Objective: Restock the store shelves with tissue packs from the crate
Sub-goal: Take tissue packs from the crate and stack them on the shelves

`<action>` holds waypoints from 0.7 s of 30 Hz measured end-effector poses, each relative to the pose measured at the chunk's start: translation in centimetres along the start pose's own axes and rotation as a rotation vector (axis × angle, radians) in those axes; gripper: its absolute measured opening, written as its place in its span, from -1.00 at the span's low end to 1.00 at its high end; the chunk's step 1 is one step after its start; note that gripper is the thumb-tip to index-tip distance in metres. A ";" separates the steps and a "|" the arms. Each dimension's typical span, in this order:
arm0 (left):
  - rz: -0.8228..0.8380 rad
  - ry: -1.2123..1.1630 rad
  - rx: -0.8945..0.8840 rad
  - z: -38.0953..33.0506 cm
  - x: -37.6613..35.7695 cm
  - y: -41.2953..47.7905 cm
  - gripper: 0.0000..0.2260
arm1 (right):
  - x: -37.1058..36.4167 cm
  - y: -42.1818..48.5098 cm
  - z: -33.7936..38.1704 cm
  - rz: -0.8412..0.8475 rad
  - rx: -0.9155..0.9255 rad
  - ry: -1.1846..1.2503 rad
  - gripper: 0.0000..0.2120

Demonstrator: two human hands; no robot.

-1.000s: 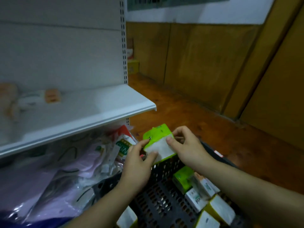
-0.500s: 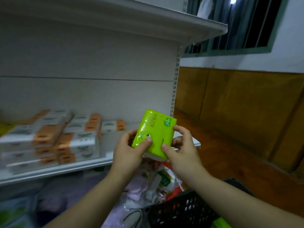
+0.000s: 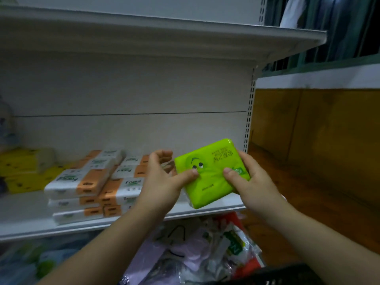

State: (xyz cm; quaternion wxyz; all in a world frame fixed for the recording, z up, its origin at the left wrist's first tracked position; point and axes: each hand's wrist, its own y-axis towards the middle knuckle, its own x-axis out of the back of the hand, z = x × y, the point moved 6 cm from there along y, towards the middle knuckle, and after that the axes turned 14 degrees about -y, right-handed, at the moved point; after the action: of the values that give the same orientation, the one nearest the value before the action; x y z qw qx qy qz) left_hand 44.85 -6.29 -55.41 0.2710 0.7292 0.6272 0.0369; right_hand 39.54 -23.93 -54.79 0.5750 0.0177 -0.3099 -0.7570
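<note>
The left hand (image 3: 162,182) and right hand (image 3: 254,183) pinch the green pack (image 3: 211,175) so it won't drop. It is over the shelf (image 3: 61,227), at 3 o'clock from the orange packs (image 3: 90,182), where there's room.

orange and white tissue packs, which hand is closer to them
Left. The left hand sits just right of the orange and white packs, thumb on the green pack; the right hand grips that pack's far side, farther away.
</note>
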 end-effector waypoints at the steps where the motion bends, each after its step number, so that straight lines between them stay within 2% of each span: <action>1: -0.052 -0.007 -0.007 0.4 -1.5 0.5 -0.47 | 1.4 0.4 -0.6 -0.030 -0.008 0.009 -0.71; 3: -0.080 -0.047 0.012 1.4 -5.6 1.6 -0.60 | 4.8 1.2 -1.9 -0.086 -0.035 0.011 -0.72; 6: 0.011 -0.085 0.094 2.4 -12.0 3.1 -0.76 | 9.7 2.3 -3.7 -0.162 -0.135 -0.048 -0.68; 10: 0.181 -0.109 0.232 2.6 -19.4 4.3 -0.71 | 16.1 2.9 -4.7 -0.194 -0.303 -0.151 -0.48; 15: 0.282 -0.070 0.332 1.2 -25.1 5.3 -0.69 | 21.8 2.9 -3.3 -0.218 -0.432 -0.165 -0.40; 21: 0.359 -0.081 0.438 -2.9 -28.7 6.1 -0.66 | 25.5 2.5 1.1 -0.252 -0.528 -0.157 -0.48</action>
State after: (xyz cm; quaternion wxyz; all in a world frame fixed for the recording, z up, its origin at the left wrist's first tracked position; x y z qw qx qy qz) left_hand 43.13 -32.54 -42.06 0.1210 0.8706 0.4699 -0.0812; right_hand 32.64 -46.29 -44.31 0.4355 -0.1526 -0.1413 -0.8758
